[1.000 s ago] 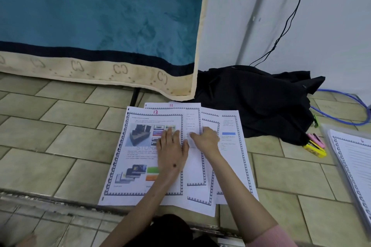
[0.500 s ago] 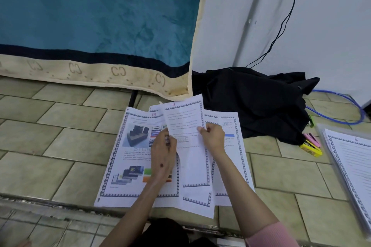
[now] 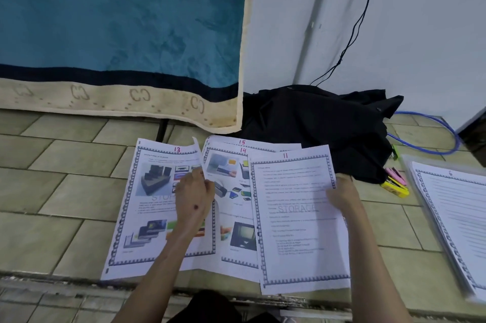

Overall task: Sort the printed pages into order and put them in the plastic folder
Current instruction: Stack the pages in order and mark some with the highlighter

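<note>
On floor tiles (image 3: pixel 65 191), right hand (image 3: pixel 339 195) gripping page 11 (image 3: pixel 297 220)

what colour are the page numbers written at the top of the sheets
Pink-red ink, as on the 13; head view.

Page 15 (image 3: pixel 252 143) lies mostly hidden under page 14 (image 3: pixel 231 191).

Matt paper pages (image 3: pixel 297 217) lie on smooth, faintly glossy floor tiles (image 3: pixel 52 191).
</note>
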{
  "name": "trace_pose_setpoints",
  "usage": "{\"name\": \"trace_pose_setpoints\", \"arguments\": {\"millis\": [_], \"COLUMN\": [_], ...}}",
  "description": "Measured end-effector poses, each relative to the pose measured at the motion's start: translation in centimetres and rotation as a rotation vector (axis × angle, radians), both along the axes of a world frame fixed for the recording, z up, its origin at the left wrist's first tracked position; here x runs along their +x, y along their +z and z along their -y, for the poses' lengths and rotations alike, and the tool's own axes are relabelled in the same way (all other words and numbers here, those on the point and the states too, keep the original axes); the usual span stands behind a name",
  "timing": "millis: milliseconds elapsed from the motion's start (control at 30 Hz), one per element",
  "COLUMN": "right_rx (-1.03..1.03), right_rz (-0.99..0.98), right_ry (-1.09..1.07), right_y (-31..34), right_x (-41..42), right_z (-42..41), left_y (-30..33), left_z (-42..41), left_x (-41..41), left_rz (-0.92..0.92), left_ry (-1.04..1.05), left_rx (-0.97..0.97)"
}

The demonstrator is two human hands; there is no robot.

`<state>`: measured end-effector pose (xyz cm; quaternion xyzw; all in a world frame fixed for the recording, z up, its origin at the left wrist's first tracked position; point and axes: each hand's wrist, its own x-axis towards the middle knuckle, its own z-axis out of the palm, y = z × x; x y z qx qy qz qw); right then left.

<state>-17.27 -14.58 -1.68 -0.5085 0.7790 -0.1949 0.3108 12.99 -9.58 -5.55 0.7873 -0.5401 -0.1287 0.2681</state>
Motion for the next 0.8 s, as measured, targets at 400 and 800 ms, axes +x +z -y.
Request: {"name": "trace_pose_setpoints", "arguments": {"millis": [400,800], "right_rx": [0.058,0.045], "right_rz": [0.251,0.256], "right_ry": [0.07,0.113], "right_y": [-1.0,-1.0], "right_x": [-1.4,-1.9], "right_z": [-0.6,-1.3], "left_y": [1.4,3.3], "left_z": [5.9,14.1], "left_x": [-4.2,-0.3], "left_rz": [0.24,0.4], "left_ry": [-0.427,-0.444], "left_rx": [0.198,0.34]}}
